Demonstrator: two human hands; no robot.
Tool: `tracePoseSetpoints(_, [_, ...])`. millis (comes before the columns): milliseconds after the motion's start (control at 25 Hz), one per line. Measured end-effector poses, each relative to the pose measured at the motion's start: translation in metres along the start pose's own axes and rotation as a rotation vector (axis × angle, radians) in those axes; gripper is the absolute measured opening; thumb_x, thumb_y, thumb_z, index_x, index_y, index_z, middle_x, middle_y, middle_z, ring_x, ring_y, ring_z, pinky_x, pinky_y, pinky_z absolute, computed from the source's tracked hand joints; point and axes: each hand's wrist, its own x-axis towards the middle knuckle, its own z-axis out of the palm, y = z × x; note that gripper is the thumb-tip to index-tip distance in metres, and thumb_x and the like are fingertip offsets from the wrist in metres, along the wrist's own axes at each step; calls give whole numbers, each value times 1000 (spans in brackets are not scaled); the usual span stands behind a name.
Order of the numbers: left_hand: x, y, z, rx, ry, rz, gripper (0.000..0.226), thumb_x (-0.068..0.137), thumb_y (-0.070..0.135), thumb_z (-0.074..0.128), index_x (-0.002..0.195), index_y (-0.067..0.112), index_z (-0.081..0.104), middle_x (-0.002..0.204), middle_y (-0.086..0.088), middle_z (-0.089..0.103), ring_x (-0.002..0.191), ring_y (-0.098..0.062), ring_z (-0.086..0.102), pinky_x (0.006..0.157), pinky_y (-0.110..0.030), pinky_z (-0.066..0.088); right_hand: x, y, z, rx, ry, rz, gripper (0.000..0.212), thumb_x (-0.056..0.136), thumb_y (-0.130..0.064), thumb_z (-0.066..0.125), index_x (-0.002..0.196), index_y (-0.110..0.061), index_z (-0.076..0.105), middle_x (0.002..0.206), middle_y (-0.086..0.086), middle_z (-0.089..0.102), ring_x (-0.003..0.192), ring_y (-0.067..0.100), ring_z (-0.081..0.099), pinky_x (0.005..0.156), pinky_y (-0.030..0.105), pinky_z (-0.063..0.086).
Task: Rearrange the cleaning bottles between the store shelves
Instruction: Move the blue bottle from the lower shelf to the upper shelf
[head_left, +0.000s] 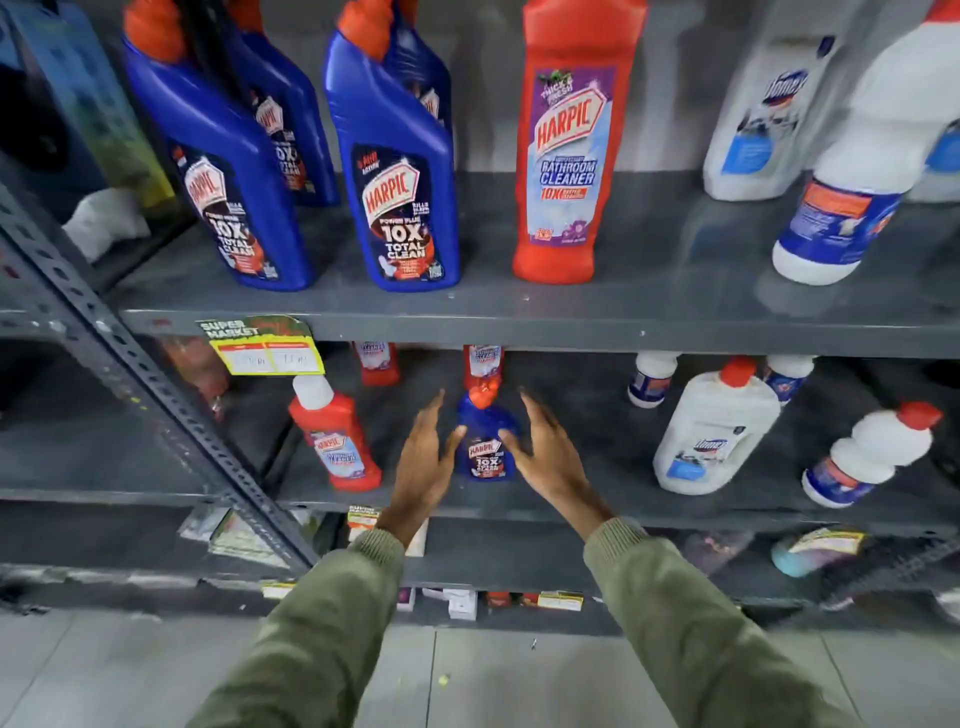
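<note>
While the small blue Harpic bottle (485, 441) stands upright near the front edge of the lower grey metal shelf (675, 512), both hands flank it — left hand (423, 457) and right hand (543, 454), fingers spread open, thumbs brushing its glossy curved plastic sides. Olive knit-cuffed sleeves (332, 623) reach in. A red flat-sided Harpic bottle (335, 434) stands nearer the shelf's left end.

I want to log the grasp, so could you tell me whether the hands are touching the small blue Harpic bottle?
Touching: the head view shows both thumbs lying on the small blue Harpic bottle, left hand and right hand otherwise open.
</note>
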Motion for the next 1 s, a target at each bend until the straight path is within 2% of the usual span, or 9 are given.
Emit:
tracePoseSetpoints(80, [11,3,10,-139,-63,-80,51,96,22,53,142,6,39,142,-17,54,128,-30,54,111,-42,42,12,0,8,90,-65,83,60,97,-28,57,150,-14,35,152,13,48,137,31,49,110,49,45])
tracePoseSetpoints(160, [17,12,19,-201,-68,-173,37,92,4,56,129,0,52,119,-19,68,103,-29,66,91,-28,57,16,-1,15,176,-78,137,45,95,-14,56,140,-12,49,136,14,62,124,33,60,103,43,51])
tracePoseSetpoints(240, [14,17,25,-133,18,-192,29,85,-8,56,113,-3,63,97,-12,72,88,-28,69,73,-15,56,9,-2,15,256,-28,177,37,91,-2,54,127,-15,57,120,10,71,110,28,67,91,36,54])
tracePoseSetpoints(400, [-9,45,16,21,160,-123,22,81,1,65,100,8,71,79,-11,77,70,-25,70,57,-17,42,-22,-9,-8,400,127,83,35,93,3,49,123,-13,57,111,-6,69,98,4,67,85,28,54])
tracePoseSetpoints(480, [-27,75,3,-26,231,-75,18,79,1,66,91,13,71,66,-12,73,56,-24,61,56,-24,39,-40,-21,-33,472,202,8,37,93,-1,50,125,-18,59,115,-11,70,103,-8,64,91,25,54])
tracePoseSetpoints(560, [-47,109,-17,-123,242,16,17,77,6,64,89,17,70,60,-10,68,52,-19,54,53,-27,43,-60,-37,-68,510,261,-73,38,92,-5,51,123,-23,63,115,-15,71,106,-3,65,93,21,52])
tracePoseSetpoints(680, [-59,173,-52,-303,195,137,17,76,20,61,92,18,67,68,-12,72,62,-10,52,60,-40,56,-85,-68,-136,559,337,-169,32,93,-16,53,121,-23,67,117,-12,71,110,2,66,93,19,51])
tracePoseSetpoints(760, [-52,219,-71,-311,199,260,14,75,24,61,86,16,66,62,-9,70,60,-8,48,57,-46,54,-90,-88,-184,570,409,-221,29,95,-21,53,120,-26,67,114,-13,72,108,-4,66,90,16,51])
tracePoseSetpoints(1000, [20,324,-88,-312,295,419,14,79,19,64,80,6,69,56,-5,66,57,-3,43,57,-36,52,-39,-120,-290,518,591,-446,26,100,-16,53,122,-17,68,108,-10,72,102,1,69,90,19,53])
